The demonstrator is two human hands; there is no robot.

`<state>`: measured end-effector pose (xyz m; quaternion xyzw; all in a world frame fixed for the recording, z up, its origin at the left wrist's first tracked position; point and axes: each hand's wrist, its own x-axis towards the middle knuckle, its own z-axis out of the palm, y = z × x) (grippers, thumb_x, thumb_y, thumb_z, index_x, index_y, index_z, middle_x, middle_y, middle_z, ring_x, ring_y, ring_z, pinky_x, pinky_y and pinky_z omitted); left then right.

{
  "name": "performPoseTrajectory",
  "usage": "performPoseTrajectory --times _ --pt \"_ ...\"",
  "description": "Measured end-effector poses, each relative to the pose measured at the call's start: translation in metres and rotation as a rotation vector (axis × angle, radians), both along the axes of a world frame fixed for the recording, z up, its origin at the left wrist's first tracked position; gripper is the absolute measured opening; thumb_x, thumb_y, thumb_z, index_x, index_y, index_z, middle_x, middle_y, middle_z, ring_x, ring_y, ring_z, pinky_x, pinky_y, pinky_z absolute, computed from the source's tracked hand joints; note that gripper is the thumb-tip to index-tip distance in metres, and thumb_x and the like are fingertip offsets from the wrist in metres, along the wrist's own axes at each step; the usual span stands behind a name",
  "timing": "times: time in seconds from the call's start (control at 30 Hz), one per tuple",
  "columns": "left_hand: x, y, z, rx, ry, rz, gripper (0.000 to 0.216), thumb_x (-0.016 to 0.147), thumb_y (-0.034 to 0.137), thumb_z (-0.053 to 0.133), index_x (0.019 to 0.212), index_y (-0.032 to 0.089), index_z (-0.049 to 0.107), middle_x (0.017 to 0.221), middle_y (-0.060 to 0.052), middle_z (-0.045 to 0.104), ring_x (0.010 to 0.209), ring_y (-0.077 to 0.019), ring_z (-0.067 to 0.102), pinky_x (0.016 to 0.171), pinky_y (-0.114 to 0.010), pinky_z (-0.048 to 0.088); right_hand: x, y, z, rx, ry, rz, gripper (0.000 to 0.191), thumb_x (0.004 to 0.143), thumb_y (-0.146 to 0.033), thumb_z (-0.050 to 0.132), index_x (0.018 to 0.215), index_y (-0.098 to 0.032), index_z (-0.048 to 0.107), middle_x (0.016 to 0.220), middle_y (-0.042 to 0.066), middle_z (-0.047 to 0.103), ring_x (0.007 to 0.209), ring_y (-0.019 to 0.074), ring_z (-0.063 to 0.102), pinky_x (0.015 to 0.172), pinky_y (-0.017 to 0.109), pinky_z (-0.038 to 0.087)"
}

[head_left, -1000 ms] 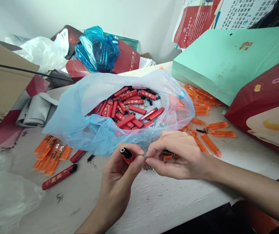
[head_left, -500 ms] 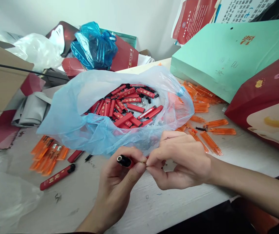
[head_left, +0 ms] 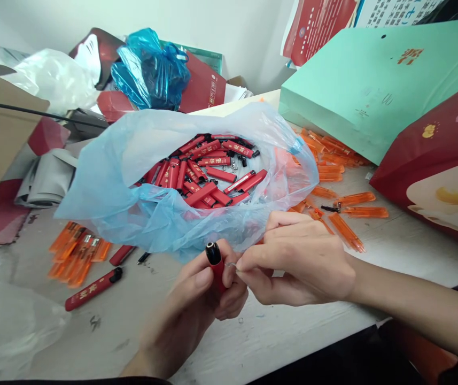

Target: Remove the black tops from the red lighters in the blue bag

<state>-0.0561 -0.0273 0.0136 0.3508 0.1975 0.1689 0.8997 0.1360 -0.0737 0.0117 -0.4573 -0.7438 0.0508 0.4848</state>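
Observation:
My left hand [head_left: 202,299] is wrapped round a red lighter [head_left: 217,270] that stands nearly upright, its black top with a round opening facing up. Just right of the lighter, my right hand [head_left: 296,262] pinches a thin, shiny wire-like piece [head_left: 231,264] between thumb and forefinger; its exact kind is too small to tell. Behind both hands, an open pale blue plastic bag [head_left: 144,230] holds several red lighters [head_left: 217,161] with gold lettering, some with black tops. One more red lighter [head_left: 92,290] lies on the table at the left.
Clear orange lighter bodies [head_left: 80,254] lie in a pile at the left, and more orange bodies [head_left: 347,232] are scattered at the right. A mint-green box [head_left: 344,80] and a dark red box [head_left: 425,144] stand at the right. A tied blue bag [head_left: 150,69] sits behind.
My left hand has turned and regripped the lighter, which now stands more upright. My fingertips have moved apart, and the thin piece now shows at my right fingertips. The view has shifted slightly.

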Motion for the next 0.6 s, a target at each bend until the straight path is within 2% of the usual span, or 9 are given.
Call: performPoseTrajectory --times 0.2,0.33,0.43,0.6 --pt "-0.003 -0.001 0.000 -0.043 -0.018 -0.021 0.030 0.101 0.050 0.055 0.090 0.022 0.058 0.071 0.002 0.033 0.061 -0.0136 0.027 0.058 -0.030 0.022 0.000 0.000 -0.008 0.054 0.079 0.010 0.015 0.101 -0.020 0.061 0.090 -0.029 0.066 0.051 -0.014 0.060 0.043 0.0065 0.054 0.053 0.028 0.047" --pt "-0.001 0.001 0.001 -0.037 -0.028 -0.003 0.037 0.102 0.056 0.052 0.089 0.023 0.059 0.071 0.002 0.032 0.060 -0.0144 0.027 0.058 -0.031 0.025 0.001 -0.001 -0.010 0.059 0.071 0.025 0.013 0.100 -0.017 0.064 0.092 -0.027 0.064 0.055 -0.014 0.064 0.046 0.0061 0.059 0.053 0.027 0.046" --pt "0.002 0.004 0.004 -0.023 0.020 0.051 0.044 0.100 0.061 0.055 0.079 0.022 0.054 0.067 0.003 0.029 0.058 -0.0138 0.024 0.056 -0.031 0.025 0.002 -0.001 -0.008 0.026 0.042 0.036 0.015 0.099 -0.015 0.064 0.089 -0.026 0.062 0.056 -0.013 0.066 0.046 0.0061 0.060 0.054 0.028 0.047" --pt "0.007 0.006 0.007 -0.061 0.096 0.107 0.049 0.097 0.056 0.058 0.066 0.021 0.042 0.062 0.004 0.025 0.055 -0.0119 0.019 0.053 -0.030 0.020 0.002 0.000 -0.009 0.042 0.053 0.035 0.011 0.100 -0.017 0.064 0.095 -0.026 0.062 0.056 -0.014 0.066 0.045 0.0054 0.059 0.055 0.027 0.047"
